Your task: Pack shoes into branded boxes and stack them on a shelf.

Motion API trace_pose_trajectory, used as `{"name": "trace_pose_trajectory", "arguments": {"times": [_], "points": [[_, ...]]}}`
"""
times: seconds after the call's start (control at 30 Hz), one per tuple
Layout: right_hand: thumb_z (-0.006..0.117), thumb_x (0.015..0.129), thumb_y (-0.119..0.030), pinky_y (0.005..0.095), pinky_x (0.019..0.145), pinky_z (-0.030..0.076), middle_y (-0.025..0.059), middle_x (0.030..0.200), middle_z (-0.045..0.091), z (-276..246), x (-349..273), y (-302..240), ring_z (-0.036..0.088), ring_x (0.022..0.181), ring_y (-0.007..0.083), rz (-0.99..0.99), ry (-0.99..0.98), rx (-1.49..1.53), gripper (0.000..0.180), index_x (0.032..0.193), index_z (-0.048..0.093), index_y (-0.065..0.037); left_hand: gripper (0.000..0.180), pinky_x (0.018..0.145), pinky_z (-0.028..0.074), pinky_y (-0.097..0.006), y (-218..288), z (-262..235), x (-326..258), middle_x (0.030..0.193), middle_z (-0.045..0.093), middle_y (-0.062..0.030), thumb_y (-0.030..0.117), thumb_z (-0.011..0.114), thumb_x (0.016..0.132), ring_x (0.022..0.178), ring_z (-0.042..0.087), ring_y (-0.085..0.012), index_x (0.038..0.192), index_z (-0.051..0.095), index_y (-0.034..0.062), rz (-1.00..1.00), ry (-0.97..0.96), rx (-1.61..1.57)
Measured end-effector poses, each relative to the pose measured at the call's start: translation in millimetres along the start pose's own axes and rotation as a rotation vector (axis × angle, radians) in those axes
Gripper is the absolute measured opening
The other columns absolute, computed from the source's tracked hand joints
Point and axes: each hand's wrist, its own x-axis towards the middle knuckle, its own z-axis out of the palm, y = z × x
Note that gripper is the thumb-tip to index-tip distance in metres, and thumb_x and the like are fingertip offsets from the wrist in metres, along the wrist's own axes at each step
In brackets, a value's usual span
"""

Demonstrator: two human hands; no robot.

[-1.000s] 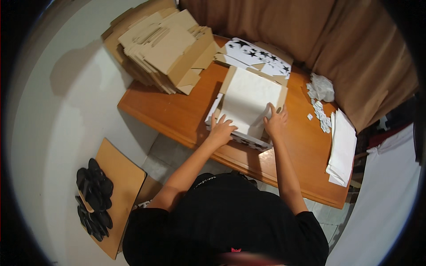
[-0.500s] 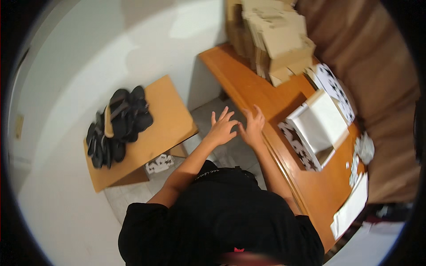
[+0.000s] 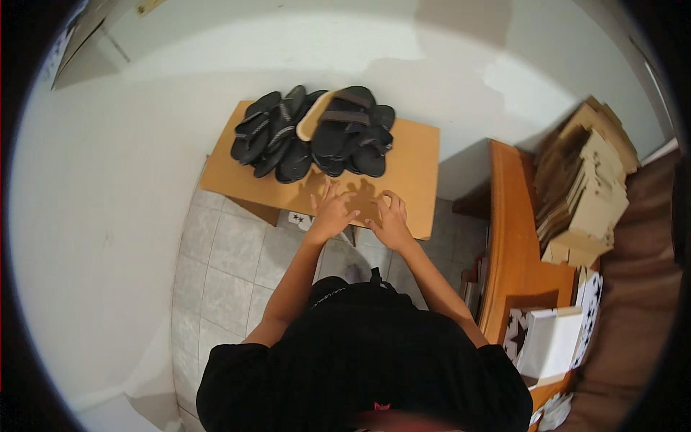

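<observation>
A pile of black sandals and flip-flops (image 3: 273, 133) lies on a small tan table (image 3: 414, 173) in front of me; one sandal (image 3: 344, 119) with wide straps rests on top, and a tan sole (image 3: 314, 115) shows beside it. My left hand (image 3: 332, 214) hovers at the table's near edge, fingers spread and holding nothing, just short of the pile. To its right, my right hand (image 3: 390, 222) is also open and bare, above the same edge. Shadows of the hands fall on the tabletop.
On the right stands a wooden desk (image 3: 507, 245) with a stack of folded cardboard (image 3: 586, 191) at its far end. An open white box with a star pattern (image 3: 551, 342) sits nearer, next to a brown curtain (image 3: 633, 309). A white wall (image 3: 309, 43) rises behind the small table.
My view has swung left, away from the desk, so the sandal table is now straight ahead. Both hands have come to its near edge, still empty.
</observation>
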Motion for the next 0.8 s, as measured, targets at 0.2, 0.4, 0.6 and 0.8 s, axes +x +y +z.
{"name": "trace_pose_trajectory", "arguments": {"times": [0.2, 0.4, 0.6, 0.8], "points": [[0.067, 0.072, -0.02, 0.0475, 0.096, 0.03, 0.0228, 0.123, 0.036, 38.9, 59.4, -15.7, 0.034, 0.113, 0.041, -0.133, -0.131, 0.021, 0.049, 0.117, 0.05, -0.009, 0.063, 0.099, 0.012, -0.066, -80.9, -41.7, 26.0, 0.143, 0.017, -0.0223, 0.038, 0.07, 0.07, 0.134, 0.009, -0.0416, 0.124, 0.047, 0.0174, -0.275, 0.311, -0.008], [0.067, 0.072, -0.019, 0.0461, 0.096, 0.03, 0.023, 0.122, 0.037, 60.0, 123.5, -41.7, 0.034, 0.112, 0.0405, -0.221, -0.183, 0.047, 0.047, 0.115, 0.05, -0.009, 0.07, 0.1, 0.027, -0.052, -185.9, -66.0, 71.8, 0.135, 0.029, -0.0232, 0.038, 0.07, 0.071, 0.125, 0.028, -0.04, 0.127, 0.039, 0.0093, -0.619, 0.645, -0.235], [0.068, 0.073, -0.017, 0.0473, 0.097, 0.031, 0.0218, 0.122, 0.038, 87.6, 177.9, -65.2, 0.033, 0.115, 0.0396, -0.32, -0.219, 0.077, 0.045, 0.114, 0.051, -0.008, 0.065, 0.082, 0.046, -0.037, -286.7, -69.7, 89.1, 0.111, 0.053, -0.0203, 0.027, 0.069, 0.076, 0.096, 0.056, -0.0312, 0.125, 0.039, -0.0027, -0.551, 0.825, -0.838], [0.068, 0.074, -0.018, 0.0474, 0.098, 0.031, 0.0204, 0.124, 0.038, 100.7, 201.9, -61.2, 0.033, 0.117, 0.0382, -0.244, -0.27, 0.067, 0.044, 0.114, 0.052, -0.009, 0.054, 0.058, 0.051, -0.032, -295.2, -92.9, 116.3, 0.104, 0.058, -0.0172, 0.014, 0.071, 0.076, 0.083, 0.062, -0.0257, 0.119, 0.044, -0.0034, -0.711, 0.711, -1.377]]}}
